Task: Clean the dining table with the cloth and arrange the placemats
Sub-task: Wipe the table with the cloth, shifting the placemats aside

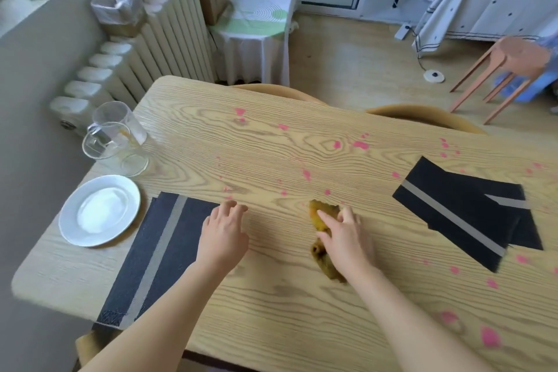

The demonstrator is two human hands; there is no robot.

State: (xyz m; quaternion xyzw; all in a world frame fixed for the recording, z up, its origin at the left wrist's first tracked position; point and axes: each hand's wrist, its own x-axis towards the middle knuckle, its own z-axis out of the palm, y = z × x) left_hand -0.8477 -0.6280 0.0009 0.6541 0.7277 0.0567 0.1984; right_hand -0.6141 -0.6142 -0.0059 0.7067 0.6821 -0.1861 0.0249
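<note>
**Wiping toward the far and right marks**

We have the cloth (320, 214) bunched under our right hand (344, 238), near the middle of the surface (271, 296). The index finger lies straight over it and the other fingers bend down onto it, with the thumb at its left side, so the hand is clamped on the cloth and pressing it flat. The bunch runs near to far, with one yellow end showing beyond the fingertips and a darker end by the wrist.

The pink marks (360, 144) decide the next stroke. The closest ones sit just beyond the cloth's far end. Most of the others spread out to the far side and the right, and a few more lie near right.

We judge the right hand better placed for all of them. Our left hand (223, 235) holds nothing. Its fingers are loosely curled, just off the right edge of the left placemat (163, 248). The right placemats (459, 208) lie askew and overlapping among the right-side marks, so they likely need lifting before we wipe there.
</note>
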